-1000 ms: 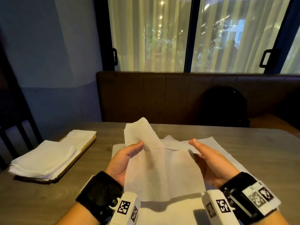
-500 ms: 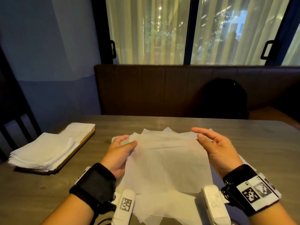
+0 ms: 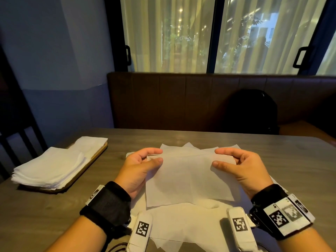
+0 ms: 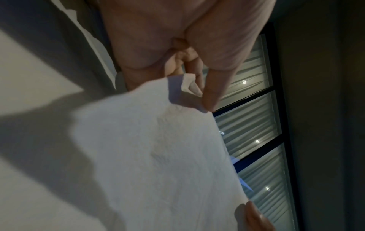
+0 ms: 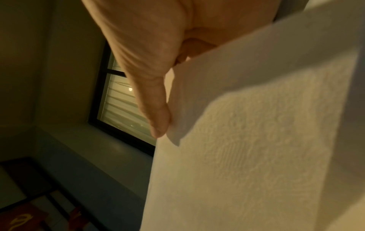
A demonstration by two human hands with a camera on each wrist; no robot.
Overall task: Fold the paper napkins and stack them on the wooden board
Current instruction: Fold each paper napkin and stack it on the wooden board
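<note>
A white paper napkin (image 3: 189, 179) hangs just above the table between my hands, its near edge drooping toward me. My left hand (image 3: 161, 155) pinches its far left corner, thumb on top. My right hand (image 3: 215, 157) pinches the far right corner the same way. The left wrist view shows the thumb (image 4: 209, 100) pressed on the napkin (image 4: 158, 156). In the right wrist view the thumb (image 5: 158, 118) lies on the napkin's (image 5: 247, 156) edge, fingers hidden behind it. Loose unfolded napkins (image 3: 181, 226) lie spread underneath. At the left, a wooden board (image 3: 95, 157) carries a stack of folded napkins (image 3: 51, 170).
The grey-brown table (image 3: 291, 160) runs to a brown bench backrest (image 3: 163, 99) under curtained windows. A dark bag (image 3: 252, 110) sits on the bench at the back right. A dark chair (image 3: 16, 142) stands off the table's left end.
The sheet, held up with a corner sticking upward, has come down and flattened. Both hands have shifted to its far corners and their thumbs have closed onto it.
</note>
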